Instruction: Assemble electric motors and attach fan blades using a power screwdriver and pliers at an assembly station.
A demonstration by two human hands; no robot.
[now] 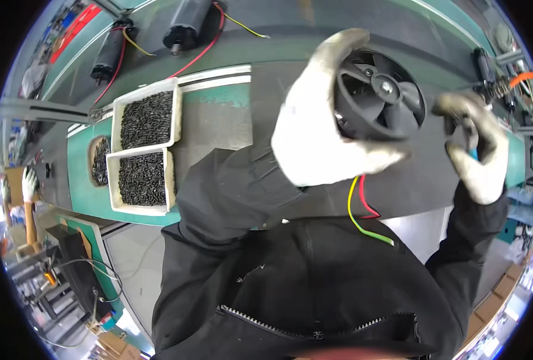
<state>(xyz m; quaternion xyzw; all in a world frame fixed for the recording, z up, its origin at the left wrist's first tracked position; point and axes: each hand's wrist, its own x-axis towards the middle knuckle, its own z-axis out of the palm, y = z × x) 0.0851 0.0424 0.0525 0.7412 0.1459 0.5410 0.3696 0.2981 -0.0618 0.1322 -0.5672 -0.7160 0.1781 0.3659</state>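
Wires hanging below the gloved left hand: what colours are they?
A yellow-green wire and a red wire, best seen in the head view.

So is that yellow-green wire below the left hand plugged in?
Lower end unplugged: the yellow-green wire ends loose over the jacket. Upper end: cannot tell; the left hand hides it.

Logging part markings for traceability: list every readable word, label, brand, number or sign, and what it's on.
None can be read.
Black fan in the gloved left hand: no lettering can be made out.
Black motor at the back: no lettering can be made out.
Black jacket: small pale marks, too small to tell if they are lettering.
Background at the rim: too small and blurred to read.
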